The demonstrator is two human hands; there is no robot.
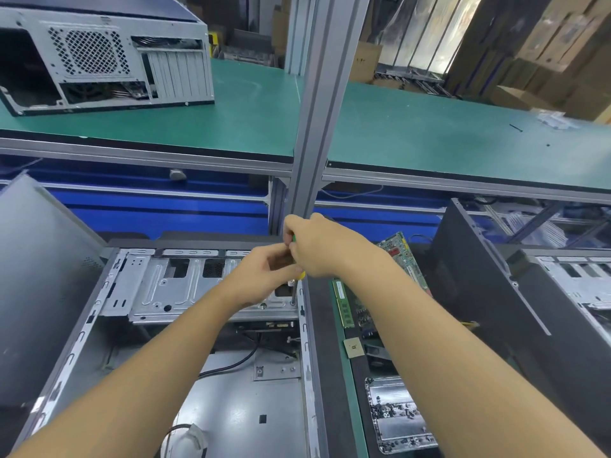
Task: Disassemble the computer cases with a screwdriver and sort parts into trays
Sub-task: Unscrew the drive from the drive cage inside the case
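An open computer case point(109, 325) lies flat in front of me, its metal drive cage point(185, 285) across the far end. A screwdriver point(293, 292) with a green and yellow handle stands upright, its tip on a screw at the cage's right corner. My right hand point(317, 246) grips the top of the handle. My left hand point(264, 276) curls round the lower handle and shaft. Most of the handle is hidden by both hands.
To the right lie a green motherboard point(401, 256), a RAM stick point(344, 305), a CPU chip point(353, 348) and a metal tray of small parts point(396, 421). Another case point(562, 292) stands at right, a removed side panel point(39, 276) at left. An aluminium post point(317, 127) rises ahead; an empty chassis point(109, 57) sits on the green shelf.
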